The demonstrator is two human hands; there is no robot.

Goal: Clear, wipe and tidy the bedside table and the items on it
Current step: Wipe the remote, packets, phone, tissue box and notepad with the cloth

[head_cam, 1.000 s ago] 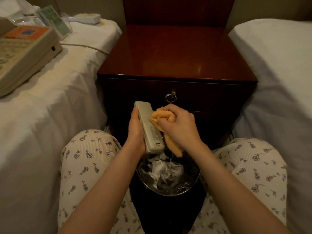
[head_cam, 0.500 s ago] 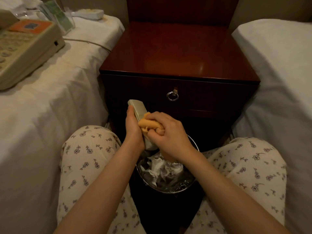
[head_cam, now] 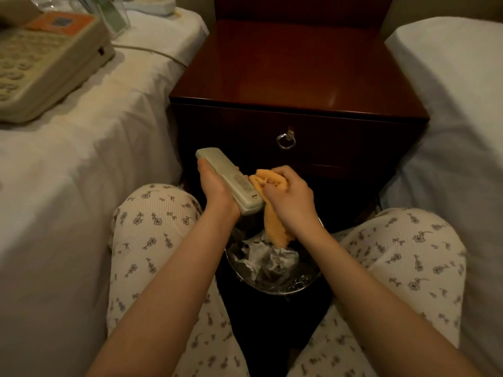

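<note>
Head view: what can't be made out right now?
Button labels on the remote: too small and dim.
Underside of the remote: covered by the left hand.
Part of the cloth: bunched inside the right hand.
The telephone: cut off by the left edge.
Far rim of the bin: behind hands and cloth.

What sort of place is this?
Probably a hotel twin room: a dark bedside table stands between the left bed and the right bed, both white-sheeted, and a bulky corded phone lies by a clear leaflet stand on the left bed.
</note>
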